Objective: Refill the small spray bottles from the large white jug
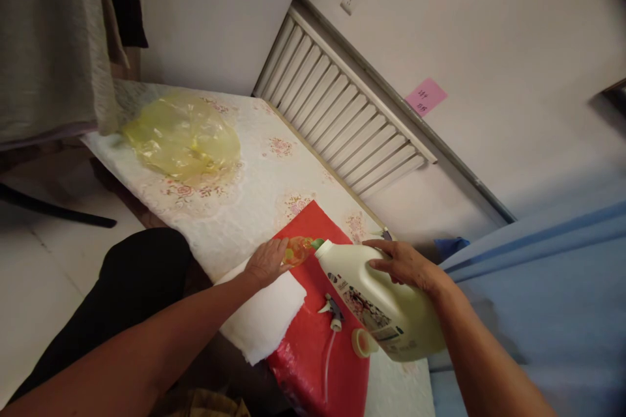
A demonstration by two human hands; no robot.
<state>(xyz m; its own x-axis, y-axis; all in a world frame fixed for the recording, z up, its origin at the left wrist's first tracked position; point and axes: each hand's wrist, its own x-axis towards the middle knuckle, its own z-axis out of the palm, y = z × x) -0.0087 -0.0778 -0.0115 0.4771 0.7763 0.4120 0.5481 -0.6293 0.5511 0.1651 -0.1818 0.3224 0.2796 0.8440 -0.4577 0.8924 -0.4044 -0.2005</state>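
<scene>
My left hand [268, 262] is closed around a small clear orange-tinted bottle [297, 251]. My right hand [398, 262] grips the handle of a large pale-green jug [376, 300] with a printed label. The jug is tilted, its green spout [317, 244] right at the bottle's mouth; whether liquid flows I cannot tell. Below them a spray trigger head [334, 314] with its thin clear tube lies on a red sheet [317, 225]. Beside the jug is a pale round cap [362, 343]. White paper towel [268, 316] lies under my left forearm.
A table with a flowered cloth [259, 176] carries a crumpled yellow plastic bag [186, 137] at its far end. Along the wall runs a white radiator [342, 104]. A blue curtain [552, 273] hangs on the right. Grey fabric [49, 45] hangs at upper left.
</scene>
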